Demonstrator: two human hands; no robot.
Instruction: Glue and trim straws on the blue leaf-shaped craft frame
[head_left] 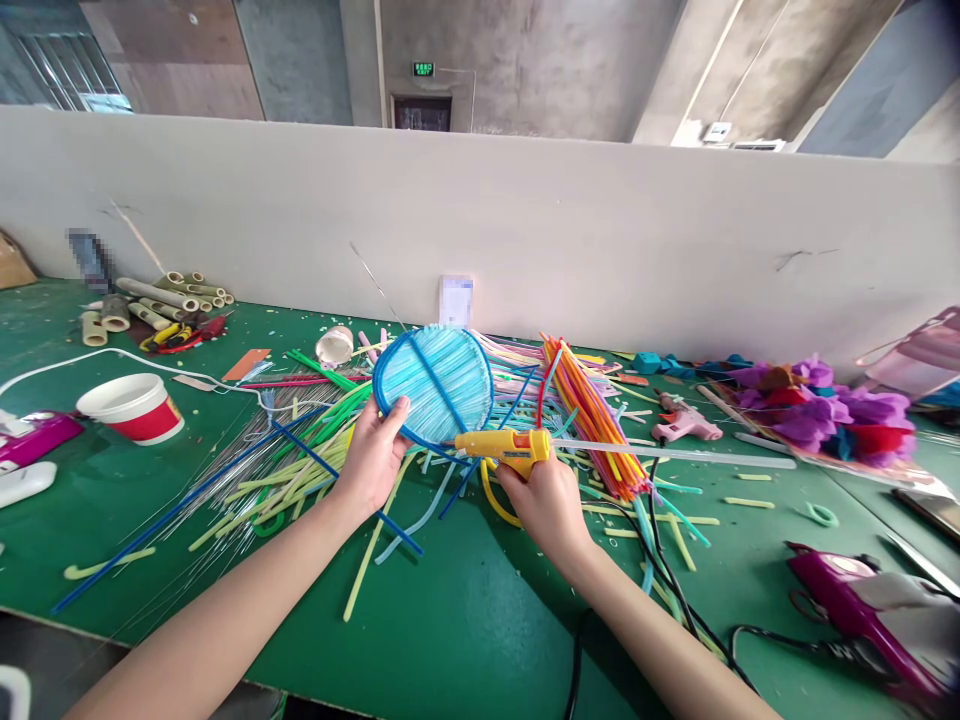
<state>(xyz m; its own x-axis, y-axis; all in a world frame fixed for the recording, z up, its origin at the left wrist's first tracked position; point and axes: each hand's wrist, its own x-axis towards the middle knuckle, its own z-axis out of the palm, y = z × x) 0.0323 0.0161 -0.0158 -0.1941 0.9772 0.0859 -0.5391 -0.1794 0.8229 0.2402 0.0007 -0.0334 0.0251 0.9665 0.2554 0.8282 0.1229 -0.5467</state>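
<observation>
My left hand (376,450) pinches the lower left rim of a round blue disc (424,380). The disc has a dark blue edge, a light blue striped face and a dark blue strip across it. In my right hand (546,495) is a yellow hot glue gun (502,445), its nozzle pointing left at the disc's lower edge. A long clear glue stick (675,455) juts out of its back to the right. Whether the nozzle touches the rim I cannot tell. Pipe cleaners in yellow-green (300,475) and blue lie under and around both hands.
An orange bundle of pipe cleaners (600,430) lies right of the disc. Beyond are a pink glue gun (686,418) and purple fuzzy pieces (817,410). At left stand a paper cup (135,408) and bamboo pieces (169,295). Black cords (675,570) cross the green table near my right forearm.
</observation>
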